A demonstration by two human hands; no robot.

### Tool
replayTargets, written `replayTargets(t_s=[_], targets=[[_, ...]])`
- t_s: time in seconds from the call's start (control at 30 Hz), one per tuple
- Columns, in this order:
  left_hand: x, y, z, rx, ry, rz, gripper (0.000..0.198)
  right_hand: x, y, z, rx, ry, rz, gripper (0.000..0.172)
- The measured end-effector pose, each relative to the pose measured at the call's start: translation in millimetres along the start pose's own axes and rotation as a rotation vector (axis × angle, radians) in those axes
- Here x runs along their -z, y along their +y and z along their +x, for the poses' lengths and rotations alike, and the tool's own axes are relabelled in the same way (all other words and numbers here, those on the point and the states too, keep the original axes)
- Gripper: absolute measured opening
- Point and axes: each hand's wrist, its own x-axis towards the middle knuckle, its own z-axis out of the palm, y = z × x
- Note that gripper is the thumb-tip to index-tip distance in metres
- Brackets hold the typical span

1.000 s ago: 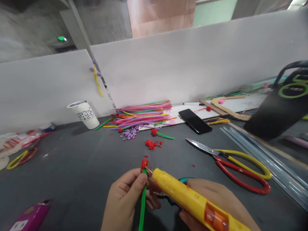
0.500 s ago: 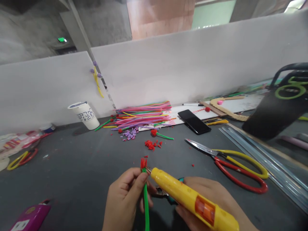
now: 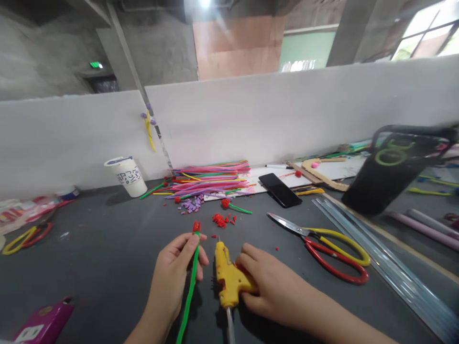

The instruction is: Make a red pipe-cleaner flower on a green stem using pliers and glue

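Observation:
My left hand (image 3: 179, 260) pinches a green pipe cleaner stem (image 3: 191, 286) between thumb and fingers. Red pieces (image 3: 196, 226) form a small cluster at the stem's upper tip. My right hand (image 3: 267, 282) is wrapped round the handle of a yellow hot glue gun (image 3: 227, 274), which lies on its side at the table with its nozzle pointing away from me. A clear glue stick (image 3: 230, 325) sticks out of its back end. Just beyond the nozzle lies a pile of red cut bits (image 3: 221, 220), and behind that a finished red flower (image 3: 225, 203) on a green stem.
Large scissors (image 3: 319, 243) with red and yellow handles lie to the right, beside clear glue sticks (image 3: 387, 272). A black phone (image 3: 280, 189), coloured pipe cleaners (image 3: 211, 179) and purple bits (image 3: 192, 204) lie farther back. A white cup (image 3: 129, 177) and a black container (image 3: 383, 174) stand near the partition.
The glue gun has moved away from the red tip, down to the table, and now points forward. My left hand still holds the green stem, slightly farther left. The camera view has tilted up.

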Motion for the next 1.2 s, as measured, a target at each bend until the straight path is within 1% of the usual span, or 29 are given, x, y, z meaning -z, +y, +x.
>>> replayTargets(t_s=[0.1, 0.17, 0.23, 0.27, 0.33, 0.37, 0.4, 0.47, 0.53, 0.67, 0.73, 0.83, 0.9, 1.0, 1.1, 1.2], targets=[[-1.2, -3.7, 0.2, 0.003, -0.014, -0.021, 0.03, -4.6, -2.9, 4.5, 0.054, -0.007, -0.091, 0.016], [-1.9, -5.5, 0.8, -0.004, -0.018, -0.023, 0.03, -0.1, -4.8, 6.2, 0.071, -0.008, -0.122, 0.025], [-2.5, -7.0, 1.5, -0.007, -0.025, -0.016, 0.03, 9.7, -4.1, 10.7, 0.093, -0.021, -0.142, 0.033], [-2.8, -7.5, 1.8, -0.005, -0.029, -0.01, 0.031, 15.5, -2.1, 15.0, 0.093, -0.024, -0.152, 0.032], [-3.2, -8.2, 1.9, 0.005, -0.037, 0.004, 0.031, 26.0, 6.0, 29.0, 0.06, -0.011, -0.179, 0.016], [-3.3, -8.4, 1.8, 0.009, -0.039, 0.006, 0.03, 29.6, 11.7, 38.3, 0.025, 0.01, -0.205, 0.012], [-3.2, -8.5, 1.7, 0.011, -0.042, 0.005, 0.03, 31.7, 18.1, 48.4, -0.006, 0.024, -0.229, 0.013], [-3.2, -8.5, 1.6, 0.013, -0.041, -0.001, 0.031, 30.8, 30.5, 68.5, -0.06, 0.041, -0.276, 0.017], [-3.6, -8.3, 1.5, 0.013, -0.039, -0.008, 0.031, 24.6, 39.9, 84.7, -0.095, 0.053, -0.306, 0.023], [-5.6, -6.9, 0.6, 0.022, -0.047, -0.019, 0.03, 9.1, 45.8, 99.4, -0.106, 0.063, -0.296, 0.028], [-6.4, -6.4, -0.1, 0.024, -0.055, -0.024, 0.029, 6.0, 44.6, 99.9, -0.109, 0.07, -0.256, 0.028], [-6.2, -6.4, -0.8, 0.034, -0.055, -0.049, 0.029, 9.6, 37.7, 93.3, -0.124, 0.104, -0.149, 0.025], [-5.7, -6.5, -1.0, 0.076, -0.069, -0.092, 0.028, 15.6, 28.2, 83.4, -0.126, 0.129, -0.043, 0.019], [-6.1, -6.1, -2.3, 0.146, -0.135, -0.203, 0.024, 24.9, 8.1, 62.1, -0.058, 0.146, 0.164, 0.008], [-7.6, -5.4, -5.7, 0.163, -0.211, -0.298, 0.017, 30.0, -9.5, 41.6, 0.001, 0.154, 0.369, 0.011], [-8.9, -4.2, -9.7, 0.132, -0.259, -0.317, 0.015, 30.4, -17.7, 30.7, 0.013, 0.151, 0.532, 0.014]])
